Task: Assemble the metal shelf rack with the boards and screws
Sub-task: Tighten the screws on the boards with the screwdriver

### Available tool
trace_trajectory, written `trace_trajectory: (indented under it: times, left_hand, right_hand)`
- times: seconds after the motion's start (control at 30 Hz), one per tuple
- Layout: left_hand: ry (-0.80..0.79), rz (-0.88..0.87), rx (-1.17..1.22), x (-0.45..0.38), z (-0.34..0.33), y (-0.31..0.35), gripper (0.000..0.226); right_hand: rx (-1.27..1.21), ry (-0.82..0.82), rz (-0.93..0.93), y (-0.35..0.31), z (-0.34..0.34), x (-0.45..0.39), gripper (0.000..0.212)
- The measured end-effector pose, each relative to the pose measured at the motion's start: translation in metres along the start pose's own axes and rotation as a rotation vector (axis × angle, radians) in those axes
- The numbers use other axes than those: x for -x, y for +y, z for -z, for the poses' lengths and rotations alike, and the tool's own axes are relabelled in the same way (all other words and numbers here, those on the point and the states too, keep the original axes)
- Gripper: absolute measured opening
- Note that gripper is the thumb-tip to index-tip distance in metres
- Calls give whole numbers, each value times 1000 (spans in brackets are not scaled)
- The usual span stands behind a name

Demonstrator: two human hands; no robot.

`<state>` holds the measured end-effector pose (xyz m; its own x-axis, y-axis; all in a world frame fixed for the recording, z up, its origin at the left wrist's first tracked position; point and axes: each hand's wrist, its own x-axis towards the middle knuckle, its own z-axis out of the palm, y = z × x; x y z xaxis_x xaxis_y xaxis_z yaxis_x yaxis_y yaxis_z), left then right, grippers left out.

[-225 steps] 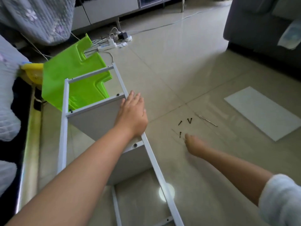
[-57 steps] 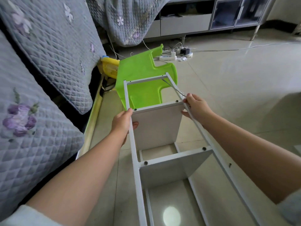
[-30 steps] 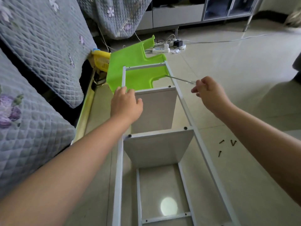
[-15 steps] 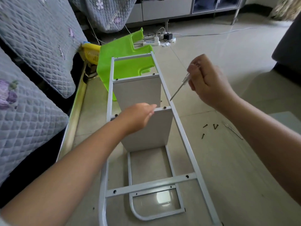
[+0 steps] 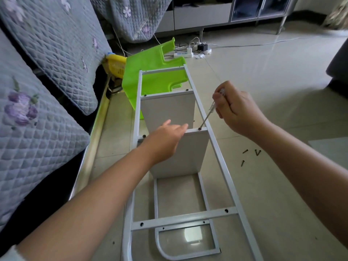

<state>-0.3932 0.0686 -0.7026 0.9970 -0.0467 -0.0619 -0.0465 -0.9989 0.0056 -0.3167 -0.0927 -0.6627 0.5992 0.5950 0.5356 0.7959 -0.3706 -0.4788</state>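
Observation:
The white metal rack frame (image 5: 221,166) lies on its side along the floor. Two grey boards stand between its rails: a far board (image 5: 167,108) and a near board (image 5: 190,151). My left hand (image 5: 165,140) rests with straight fingers on the near board's top edge. My right hand (image 5: 237,110) grips a screwdriver (image 5: 207,116), whose tip sits on a screw (image 5: 199,129) at the near board's right end. Several loose black screws (image 5: 250,155) lie on the floor to the right of the frame.
A green plastic stool (image 5: 150,72) lies tipped behind the frame's far end, next to a yellow basket (image 5: 114,65). A quilted grey sofa (image 5: 37,91) runs along the left. A power strip with cables (image 5: 186,53) lies further back. A white panel's corner (image 5: 331,149) shows at right.
My right hand has lowered the screwdriver so its tip meets the screw on the near board. My left hand stays on that board's top edge.

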Motion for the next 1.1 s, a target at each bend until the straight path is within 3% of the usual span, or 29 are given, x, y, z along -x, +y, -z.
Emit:
trace_trajectory:
  times: [0.23, 0.37, 0.43, 0.57, 0.63, 0.77, 0.9, 1.1]
  left_hand:
    - [-6, -11, 15, 0, 0, 0, 53]
    - [-30, -38, 33, -3, -3, -5, 47]
    - [-39, -32, 36, -3, -3, -8, 45]
    - [81, -50, 41, 4, -3, -17, 55]
    - [15, -28, -26, 7, -3, -25, 59]
    - [-53, 12, -37, 11, -5, -31, 44]
    - [-26, 27, 31, 12, -5, -32, 43]
    - [159, 143, 368, 22, 4, -41, 46]
  right_hand:
    - [145, -168, -42, -17, 15, -11, 32]
    - [525, -332, -139, -32, 24, -35, 42]
    - [633, -377, -102, -35, 24, -44, 43]
    - [539, -617, -10, -42, 31, -45, 27]
    - [554, -714, -7, -46, 38, -44, 30]
    - [721, -626, -9, -47, 39, -45, 36]
    - [831, -569, -148, -48, 33, -44, 34]
    - [805, -647, -199, -49, 36, -45, 28]
